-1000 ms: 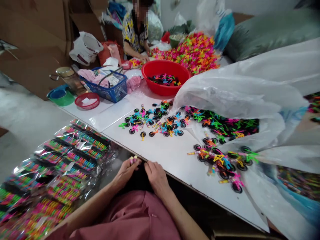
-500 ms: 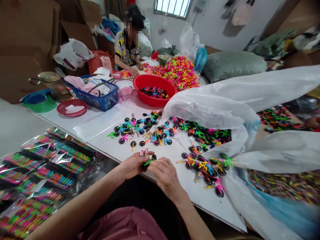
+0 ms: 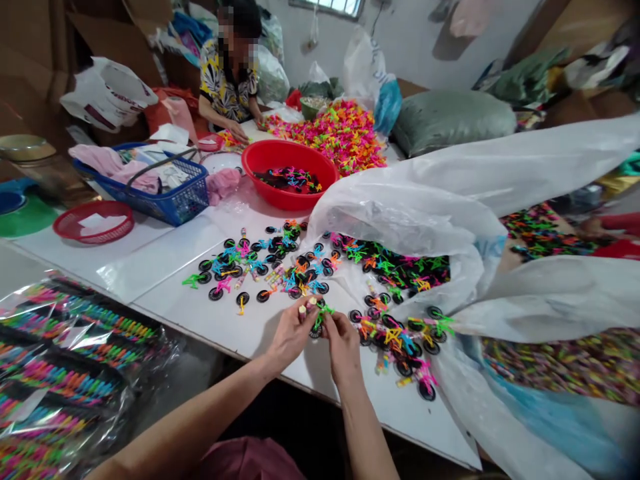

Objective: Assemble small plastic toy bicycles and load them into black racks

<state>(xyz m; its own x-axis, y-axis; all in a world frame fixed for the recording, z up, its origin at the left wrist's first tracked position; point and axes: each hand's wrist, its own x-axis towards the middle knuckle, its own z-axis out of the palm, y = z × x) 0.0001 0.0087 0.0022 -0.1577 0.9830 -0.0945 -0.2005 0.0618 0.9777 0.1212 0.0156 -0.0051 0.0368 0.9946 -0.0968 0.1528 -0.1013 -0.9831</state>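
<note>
Above the white table, my left hand (image 3: pixel 287 339) and my right hand (image 3: pixel 345 347) meet at a small toy bicycle (image 3: pixel 317 328) with a green frame and black wheels. The fingers of both hands are closed on it. Two short pale-ended tubes (image 3: pixel 311 304) also stick up from my left fingers. Beyond my hands lies a loose spread of colourful toy bicycles (image 3: pixel 265 267), with small patterned tubes among them. To the right of my hands is another cluster of toy bicycles (image 3: pixel 400 340). My fingertips hide part of the held bicycle.
A plastic sack (image 3: pixel 400 200) spills toy bicycles at centre right. A red basin (image 3: pixel 290 170), a blue basket (image 3: pixel 185 193) and a red tray (image 3: pixel 93 223) stand farther back. Packed bags (image 3: pixel 65 360) lie low at left. A co-worker (image 3: pixel 233 87) sits behind a bright pile of parts (image 3: pixel 345 137).
Both hands have moved forward and right, from the table's near edge to over its top, with the green toy bicycle and the tubes still held. The camera view has shifted.
</note>
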